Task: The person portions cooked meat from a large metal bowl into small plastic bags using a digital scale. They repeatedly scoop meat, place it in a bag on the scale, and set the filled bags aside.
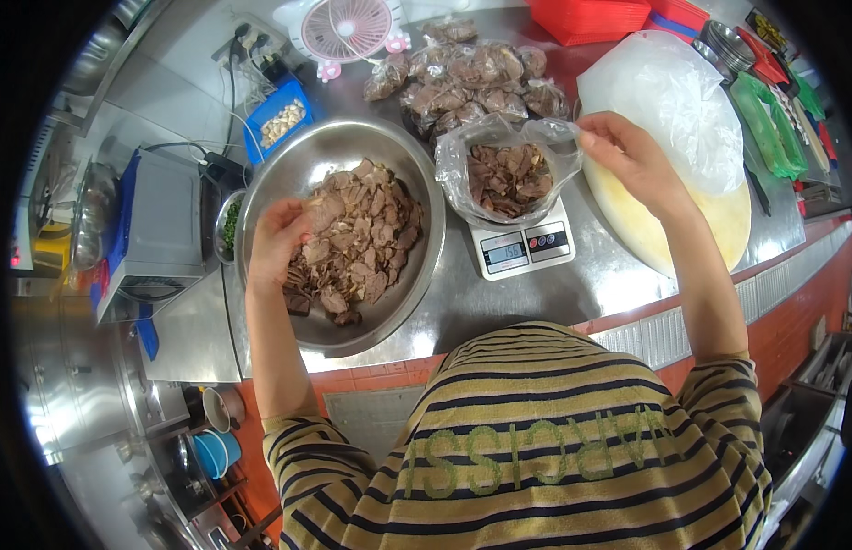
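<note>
My left hand (278,237) is over the left part of a wide steel bowl (261,172), its fingers pinching a slice of cooked meat (325,212). A heap of sliced brown meat (367,247) fills the middle of the bowl. To the right, my right hand (622,155) grips the edge of a clear plastic bag (455,165). That bag stands wide at the mouth, with meat slices (508,179) inside. It rests on a white digital kitchen scale (526,253) with a lit display.
Behind the scale lie several tied bags of meat (481,75). A round cutting board (708,227) carries a stack of clear plastic bags (663,103). A blue basket of garlic cloves (283,125), a pink fan (347,29) and red baskets (591,17) stand at the back.
</note>
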The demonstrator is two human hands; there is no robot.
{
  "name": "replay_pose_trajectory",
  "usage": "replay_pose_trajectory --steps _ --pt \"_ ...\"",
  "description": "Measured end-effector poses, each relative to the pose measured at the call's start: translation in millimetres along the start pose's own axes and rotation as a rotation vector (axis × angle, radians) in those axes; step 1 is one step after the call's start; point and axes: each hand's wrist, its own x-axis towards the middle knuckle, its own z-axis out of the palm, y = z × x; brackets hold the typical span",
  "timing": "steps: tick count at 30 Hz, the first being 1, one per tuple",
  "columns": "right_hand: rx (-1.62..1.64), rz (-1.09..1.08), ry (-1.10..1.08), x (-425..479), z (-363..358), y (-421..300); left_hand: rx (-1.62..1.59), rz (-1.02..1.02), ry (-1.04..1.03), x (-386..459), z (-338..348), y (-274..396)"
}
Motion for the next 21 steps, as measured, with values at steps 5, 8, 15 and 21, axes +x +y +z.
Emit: replay_pose_trajectory --steps 5,8,15,21 --pt "-0.162 -0.017 -0.095 8 6 -1 -0.018 0.012 -0.01 -9 8 13" --pt "-0.082 -0.005 -0.096 11 9 5 -0.206 0.003 -0.073 -13 16 32" --pt "0.104 0.031 -0.119 20 12 18 -0.115 0.281 -0.399 10 109 83" --pt "0.21 0.005 -0.056 -3 4 -2 0.302 0.514 -0.087 33 108 71"
